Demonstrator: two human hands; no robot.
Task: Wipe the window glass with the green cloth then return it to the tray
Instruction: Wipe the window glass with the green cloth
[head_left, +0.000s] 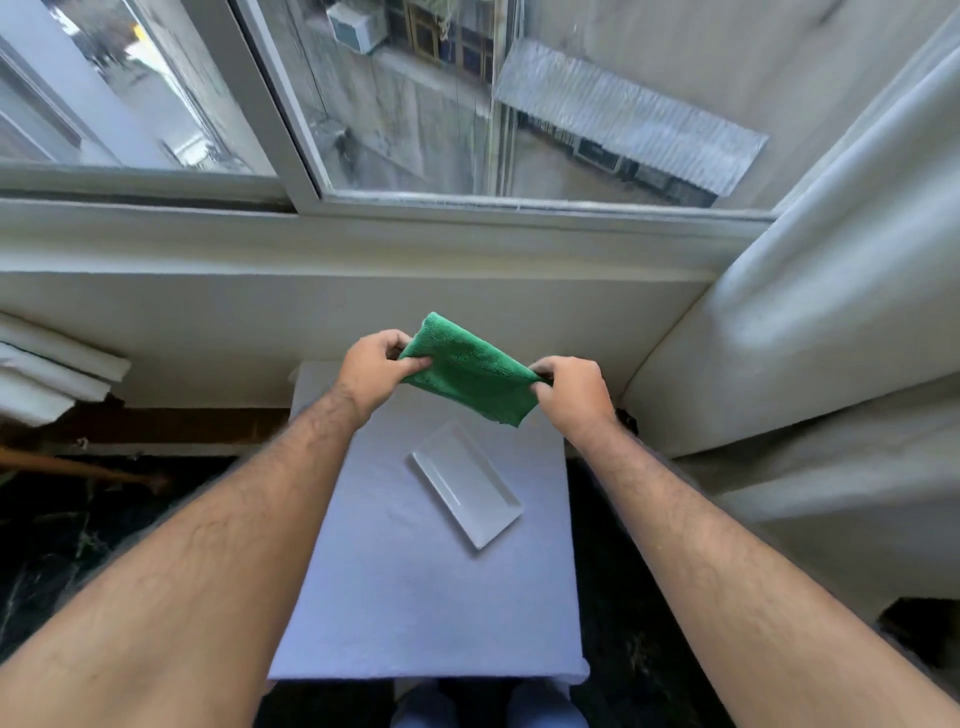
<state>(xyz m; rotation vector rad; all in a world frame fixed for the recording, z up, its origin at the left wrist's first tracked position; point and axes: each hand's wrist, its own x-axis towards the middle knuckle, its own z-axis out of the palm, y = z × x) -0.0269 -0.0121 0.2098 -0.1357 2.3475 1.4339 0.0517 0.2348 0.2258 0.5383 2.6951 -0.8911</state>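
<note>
While the tray (466, 491) is lying bare, the green cloth (470, 371) is being held above.
It is being pinched by the left hand (374, 371) and right hand (574, 389), fingers closed on opposite edges.

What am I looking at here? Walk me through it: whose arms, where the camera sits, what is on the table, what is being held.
No machine here: a person wears one camera on the head, looking down at their own bare arms. The left hand and right hand each pinch an end of a green cloth, stretched between them above a small table covered in pale fabric. On the table lies a white tray, with nothing in it. Beyond is the window, with a curtain at right.
</note>
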